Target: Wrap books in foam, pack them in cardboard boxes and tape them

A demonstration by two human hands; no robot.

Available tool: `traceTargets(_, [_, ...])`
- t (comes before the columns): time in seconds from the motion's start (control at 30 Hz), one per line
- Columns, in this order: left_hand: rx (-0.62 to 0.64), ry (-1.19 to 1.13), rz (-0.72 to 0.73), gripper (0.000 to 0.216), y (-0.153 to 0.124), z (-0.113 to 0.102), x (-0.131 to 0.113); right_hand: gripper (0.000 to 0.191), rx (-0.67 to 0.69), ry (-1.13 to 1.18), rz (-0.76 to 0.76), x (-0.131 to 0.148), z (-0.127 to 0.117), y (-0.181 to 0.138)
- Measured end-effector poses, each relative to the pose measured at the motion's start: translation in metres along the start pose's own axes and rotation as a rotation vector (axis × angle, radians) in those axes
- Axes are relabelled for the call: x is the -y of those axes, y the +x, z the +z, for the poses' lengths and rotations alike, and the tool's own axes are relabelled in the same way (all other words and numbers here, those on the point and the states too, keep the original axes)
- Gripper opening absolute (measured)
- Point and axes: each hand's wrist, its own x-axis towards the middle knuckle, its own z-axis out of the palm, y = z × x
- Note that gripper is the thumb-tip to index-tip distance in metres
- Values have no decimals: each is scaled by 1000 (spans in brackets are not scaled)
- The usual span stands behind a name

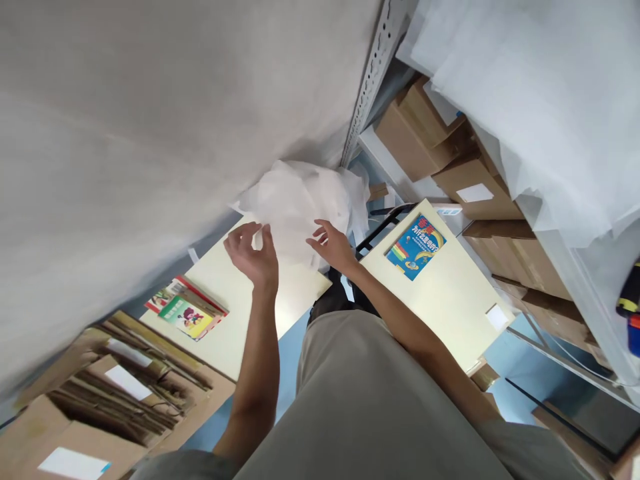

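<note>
A crumpled pile of thin, white, translucent sheeting (295, 193), perhaps packing foam or film, lies on the cream tabletop (220, 267) before me. My left hand (254, 255) is raised at the pile's near left edge, its fingers curved and the thumb apart, with nothing visible between them. Over the right part of the sheeting, my right hand (331, 245) has its fingers loosely spread and holds nothing that I can see. Whether either hand touches the sheeting I cannot tell.
Left of my hands lies a small stack of colourful books (189, 313), near cardboard boxes (80, 440). A blue book (416, 247) rests on another cream table (440, 300) at right. Shelves with cartons (480, 187) and white sheets (560, 100) stand beyond. A pale wall (150, 133) is on the left.
</note>
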Motion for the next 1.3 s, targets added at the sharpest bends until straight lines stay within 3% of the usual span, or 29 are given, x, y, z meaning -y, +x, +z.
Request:
traceTargets(0.17, [3,-96,229,20,-12,-19,-34,90,-29,24,-97,23,-17,-21])
traceTargets(0.37, [-4,-178,498,6,-33,-43,-84,101,-49,160,-299,79,-62,-53])
traceTargets(0.53, [135,-307,715,7,-56,-32,-114,116,-165,235,-369,103,-101,-87])
traceTargets(0.63, [200,-361,824,19,-73,-19,-127,99,-350,275,-312,100,-119,-104])
traceTargets(0.77, [187,-314,879,25,-89,2,-136,66,-597,318,-225,81,-140,-128])
traceTargets(0.87, [171,-330,896,43,-93,23,-140,58,-745,338,-180,58,-156,-154])
traceTargets(1.03, [465,-320,1025,61,-106,67,-146,61,-949,335,-61,8,-175,-206])
traceTargets(1.2, [689,-289,1166,52,-141,115,-143,71,-1085,331,107,-61,-179,-253])
traceTargets(1.3, [782,-251,1159,47,-169,144,-137,78,-1108,389,184,-104,-175,-274])
